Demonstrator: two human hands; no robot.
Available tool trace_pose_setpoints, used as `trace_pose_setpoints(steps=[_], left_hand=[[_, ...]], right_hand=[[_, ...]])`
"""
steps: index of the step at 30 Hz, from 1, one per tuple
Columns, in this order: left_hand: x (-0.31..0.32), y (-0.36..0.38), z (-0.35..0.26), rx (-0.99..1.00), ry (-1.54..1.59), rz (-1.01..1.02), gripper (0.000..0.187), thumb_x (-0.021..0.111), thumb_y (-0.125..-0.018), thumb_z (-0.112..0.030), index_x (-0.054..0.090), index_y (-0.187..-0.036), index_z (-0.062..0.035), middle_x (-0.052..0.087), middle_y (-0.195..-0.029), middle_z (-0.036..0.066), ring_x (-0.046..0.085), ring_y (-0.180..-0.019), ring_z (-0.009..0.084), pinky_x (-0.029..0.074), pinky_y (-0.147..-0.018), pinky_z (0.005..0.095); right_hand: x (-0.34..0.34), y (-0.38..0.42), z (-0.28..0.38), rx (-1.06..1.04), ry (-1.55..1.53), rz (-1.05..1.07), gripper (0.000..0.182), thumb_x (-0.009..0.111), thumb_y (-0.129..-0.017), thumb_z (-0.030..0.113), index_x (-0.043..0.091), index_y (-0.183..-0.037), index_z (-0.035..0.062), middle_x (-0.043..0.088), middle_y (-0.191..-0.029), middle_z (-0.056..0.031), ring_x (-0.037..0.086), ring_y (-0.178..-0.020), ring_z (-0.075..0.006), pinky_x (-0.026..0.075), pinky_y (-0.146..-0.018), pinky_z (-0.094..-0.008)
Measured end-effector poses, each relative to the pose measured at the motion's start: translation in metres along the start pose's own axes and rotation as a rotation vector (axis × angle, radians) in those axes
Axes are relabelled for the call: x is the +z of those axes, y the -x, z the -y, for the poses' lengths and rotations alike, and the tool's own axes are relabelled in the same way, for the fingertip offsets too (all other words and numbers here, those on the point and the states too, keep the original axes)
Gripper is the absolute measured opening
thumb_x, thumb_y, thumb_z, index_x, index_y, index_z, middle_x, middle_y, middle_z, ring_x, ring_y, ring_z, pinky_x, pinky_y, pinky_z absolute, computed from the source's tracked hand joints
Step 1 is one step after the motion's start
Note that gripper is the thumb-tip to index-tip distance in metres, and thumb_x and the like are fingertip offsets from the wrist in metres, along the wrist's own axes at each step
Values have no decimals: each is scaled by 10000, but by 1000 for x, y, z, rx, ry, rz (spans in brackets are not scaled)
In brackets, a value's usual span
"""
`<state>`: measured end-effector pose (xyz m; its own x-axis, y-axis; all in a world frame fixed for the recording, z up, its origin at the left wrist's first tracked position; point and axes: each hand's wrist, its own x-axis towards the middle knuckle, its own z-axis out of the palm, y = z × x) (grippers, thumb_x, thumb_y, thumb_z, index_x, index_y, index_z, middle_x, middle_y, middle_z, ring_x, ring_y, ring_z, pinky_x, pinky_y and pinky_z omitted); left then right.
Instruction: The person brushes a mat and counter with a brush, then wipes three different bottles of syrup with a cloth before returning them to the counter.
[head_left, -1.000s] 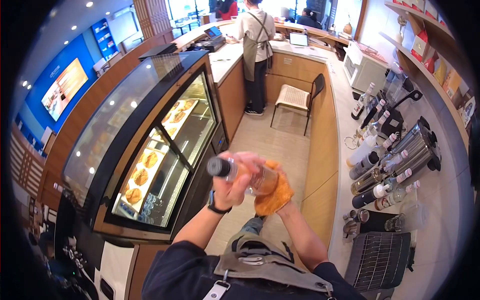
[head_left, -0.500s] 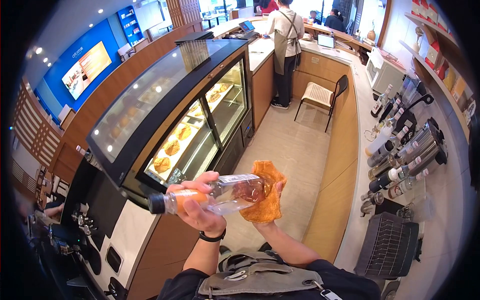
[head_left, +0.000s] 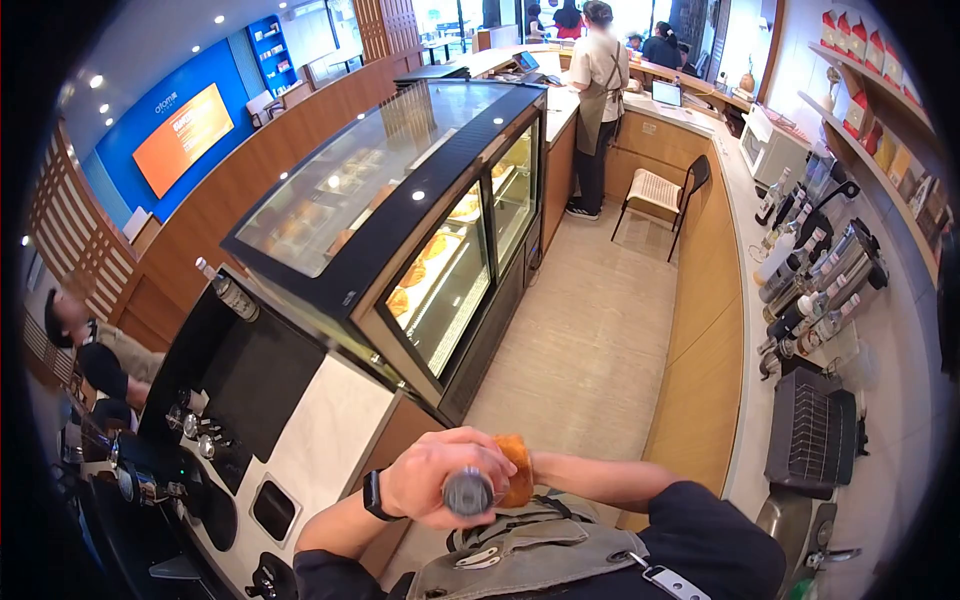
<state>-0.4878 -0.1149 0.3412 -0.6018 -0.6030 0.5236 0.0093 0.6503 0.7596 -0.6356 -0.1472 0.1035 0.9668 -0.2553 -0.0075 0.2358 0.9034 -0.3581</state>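
Observation:
In front of my chest, my left hand (head_left: pixel 425 478) is closed around a clear bottle, with a dark watch on that wrist. The bottle's dark cap (head_left: pixel 468 492) points up at the camera, so its body is hidden below the hand. An orange cloth (head_left: pixel 516 472) lies against the bottle's side, just right of my left hand. Behind this cloth, my right hand (head_left: pixel 537 475) is mostly hidden, its wrist coming in from the right; it keeps the cloth on the bottle.
A glass pastry case (head_left: pixel 380 210) stands ahead to the left, beside a counter (head_left: pixel 340 410) with another bottle (head_left: pixel 232 290). Several bottles (head_left: pixel 800 290) and a wire rack (head_left: pixel 810 430) line the right counter. A person in an apron (head_left: pixel 598 110) stands ahead near a chair (head_left: pixel 655 190); another person (head_left: pixel 100 340) is at left.
The bottle has come down toward my chest and tipped from lying sideways to cap-up. The cloth moved down with it. A person has come into view at the left.

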Motion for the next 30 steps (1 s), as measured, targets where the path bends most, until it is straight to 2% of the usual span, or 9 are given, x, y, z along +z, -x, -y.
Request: trace_pose_setpoints(steps=[2,5,12,17,19,23,24,25,30], left_hand=[[-7,43,4,-128,124,-103,410,797,-902,-346,602,-1100,-45,736,-876,132,741,-910,334,549,-880,503],[-8,91,-1,-36,202,-539,265,773,-899,-299,653,-856,-67,746,-879,83,757,-910,315,566,-864,447],[-18,147,-4,218,67,-1211,505,550,-1053,-481,423,-1307,-63,622,-816,71,695,-809,288,544,-865,519],[-27,164,0,22,142,-1491,424,463,-1102,-427,446,-1300,-53,587,-862,54,653,-853,214,530,-923,499],[-19,157,-1,-52,74,-1415,464,511,-1073,-469,449,-1236,-39,612,-852,62,695,-863,241,506,-998,528],[-6,142,11,8,-98,-1223,504,644,-1004,-430,426,-1231,-37,677,-856,89,747,-910,308,464,-1067,540],[-7,138,16,42,-123,-1147,507,664,-994,-410,424,-1235,-34,680,-861,93,747,-908,312,469,-1062,538],[-9,134,22,72,-146,-1073,512,684,-984,-389,422,-1240,-32,683,-866,98,747,-906,316,473,-1056,536],[-32,116,50,52,41,-1052,392,669,-1018,-239,417,-1232,-28,682,-904,119,733,-935,313,537,-976,478]], right_hand=[[-15,-19,-45,18,36,-94,379,493,-1099,385,611,-1280,73,682,-1203,-78,686,-1103,-200,586,-963,-353],[-16,-51,-67,-68,-100,-156,328,503,-1096,325,612,-1270,69,694,-1179,-96,698,-1072,-211,598,-936,-362],[92,-69,-44,-311,-54,-349,399,551,-1081,295,547,-1390,43,682,-1239,-129,700,-1043,-236,583,-887,-346],[135,-69,-20,-464,1085,-263,492,497,-1102,287,459,-1507,10,681,-1246,-172,680,-1117,-300,522,-975,-357],[153,-71,0,-578,1612,-95,501,469,-1109,284,447,-1527,10,679,-1252,-187,667,-1137,-345,511,-990,-392],[146,-93,34,-312,1558,35,677,316,-1117,539,502,-1476,-4,665,-1293,-213,653,-1182,-360,481,-1045,-404],[154,-109,37,-398,1350,27,841,225,-1070,690,610,-1303,-20,688,-1209,-188,669,-1100,-299,499,-982,-401],[106,-122,51,-44,1272,-38,869,260,-1021,776,669,-1121,15,691,-1112,-130,655,-1032,-237,507,-931,-363],[119,-156,72,159,593,-100,878,308,-940,865,668,-1066,75,638,-1027,-35,589,-1011,-105,498,-919,-277]])
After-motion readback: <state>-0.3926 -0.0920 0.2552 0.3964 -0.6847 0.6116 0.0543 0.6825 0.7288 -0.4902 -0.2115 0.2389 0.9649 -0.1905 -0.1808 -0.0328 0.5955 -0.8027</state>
